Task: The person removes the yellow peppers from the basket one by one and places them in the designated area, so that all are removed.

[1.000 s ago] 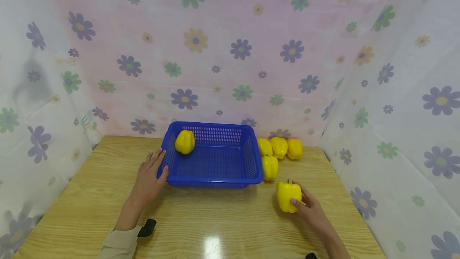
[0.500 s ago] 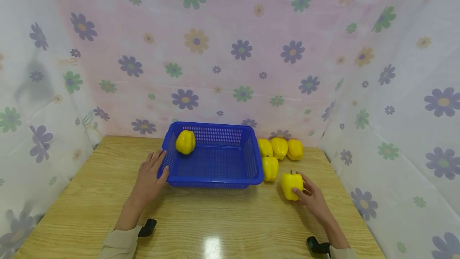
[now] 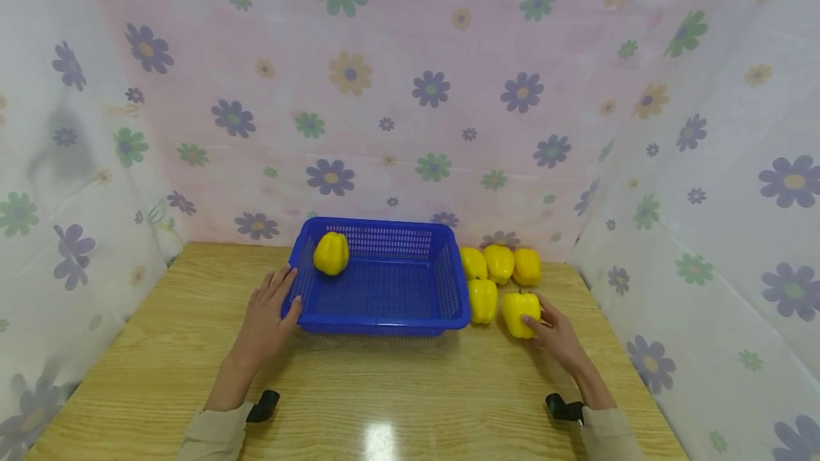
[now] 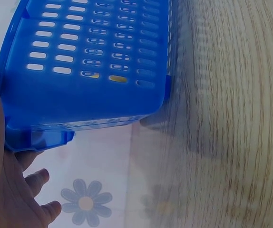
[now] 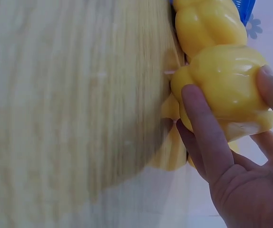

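In the head view my left hand [image 3: 267, 311] rests on the left end of the blue basket [image 3: 378, 321], fingers spread along the rim and thumb at the front corner. From the left wrist, the fingers [image 4: 36, 180] reach past the rim, relaxed. My right hand [image 3: 556, 331] grips a yellow bell pepper [image 3: 520, 314], stem up, right of the basket. In the right wrist view, fingers and thumb are around this bell pepper [image 5: 227, 85], close over the table. Another yellow bell pepper [image 3: 331, 254] lies inside the basket at the back left.
Several more yellow bell peppers [image 3: 499, 264] stand bunched against the basket's right side, one pepper [image 3: 483, 301] nearer the front. Beneath everything is a wood-grain table [image 3: 410, 390]. A flowered cloth [image 3: 397, 162] closes in the back and both sides.
My right hand has carried the held bell pepper away from me, toward the other peppers, and slightly right. The left hand and the basket have stayed in place.
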A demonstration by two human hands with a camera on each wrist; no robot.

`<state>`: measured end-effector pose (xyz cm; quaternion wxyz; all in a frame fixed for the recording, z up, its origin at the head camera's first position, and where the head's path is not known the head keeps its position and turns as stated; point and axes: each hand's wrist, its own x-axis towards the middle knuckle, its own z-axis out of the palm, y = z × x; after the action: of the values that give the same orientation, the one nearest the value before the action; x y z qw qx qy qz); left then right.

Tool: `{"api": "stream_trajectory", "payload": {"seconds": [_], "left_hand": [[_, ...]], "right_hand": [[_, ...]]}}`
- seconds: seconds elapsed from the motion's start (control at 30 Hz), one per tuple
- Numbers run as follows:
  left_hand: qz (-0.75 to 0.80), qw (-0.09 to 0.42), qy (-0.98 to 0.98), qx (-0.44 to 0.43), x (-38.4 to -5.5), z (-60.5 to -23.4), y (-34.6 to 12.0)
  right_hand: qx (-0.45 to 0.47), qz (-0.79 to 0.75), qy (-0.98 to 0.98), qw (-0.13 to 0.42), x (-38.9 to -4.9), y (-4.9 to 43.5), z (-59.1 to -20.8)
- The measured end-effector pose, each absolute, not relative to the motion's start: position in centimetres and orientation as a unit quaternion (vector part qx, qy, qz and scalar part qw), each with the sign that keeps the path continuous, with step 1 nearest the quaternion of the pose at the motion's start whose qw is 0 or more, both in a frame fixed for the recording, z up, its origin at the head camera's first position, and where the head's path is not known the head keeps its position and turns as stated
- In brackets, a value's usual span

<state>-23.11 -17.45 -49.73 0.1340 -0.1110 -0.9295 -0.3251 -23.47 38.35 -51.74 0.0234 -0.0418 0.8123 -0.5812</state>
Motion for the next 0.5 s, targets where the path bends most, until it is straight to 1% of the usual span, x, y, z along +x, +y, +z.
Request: {"api": "stream_trajectory", "payload": {"seconds": [0.27, 0.5], "left_hand": [[-0.328, 0.141, -0.927, -0.116, -23.1, -49.8, -17.4], [-0.331, 0.14, -0.926, -0.115, -23.1, -49.7, -17.4]], "right_hand": [[-0.054, -0.589, 0.804, 0.054, -25.0, 38.5, -51.1], [-0.076, -0.577, 0.806, 0.105, -26.1, 38.8, -50.2]]}}
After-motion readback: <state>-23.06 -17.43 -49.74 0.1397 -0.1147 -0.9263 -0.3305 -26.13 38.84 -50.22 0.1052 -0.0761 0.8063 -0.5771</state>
